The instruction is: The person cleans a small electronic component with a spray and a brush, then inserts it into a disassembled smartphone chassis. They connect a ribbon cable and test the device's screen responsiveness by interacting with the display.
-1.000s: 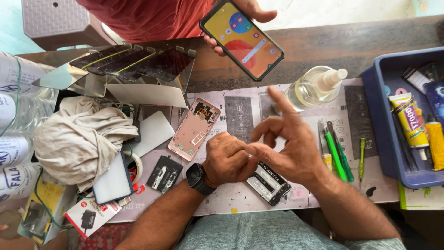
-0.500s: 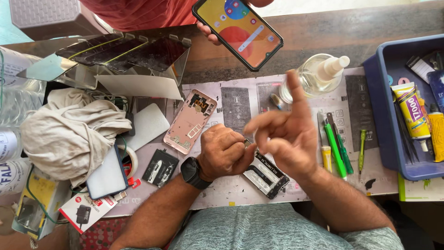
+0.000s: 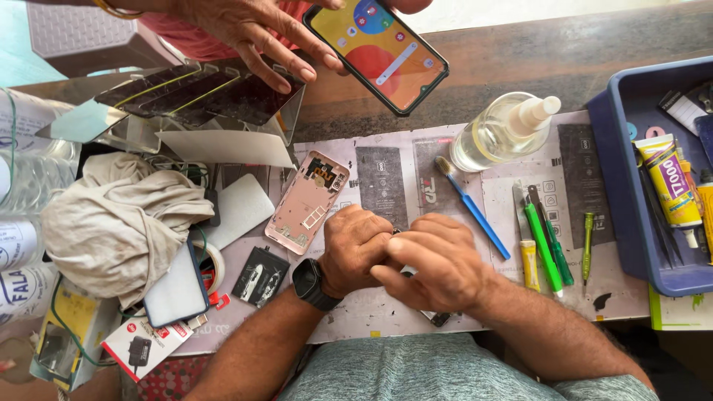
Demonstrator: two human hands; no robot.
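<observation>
Two hands are working together: left hand (image 3: 356,252) fisted, right hand (image 3: 434,269) pinching something hidden; yellow glue tube (image 3: 668,182) lying in blue tray (image 3: 620,215).

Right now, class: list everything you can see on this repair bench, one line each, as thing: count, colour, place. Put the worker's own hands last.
phone back shell: 1, pink, mat centre-left
lit phone: 1, orange screen, held by another person's hand at top
spray bottle: 1, clear, mat top
brush: 1, blue, below bottle
hand tools: several, green and yellow, mat right
tray: 1, blue, far right
glue tube: 1, yellow, in tray
cloth: 1, beige, left
wristwatch: 1, black, left wrist
left hand: 1, grip closed, mat centre
right hand: 1, touching the left
</observation>
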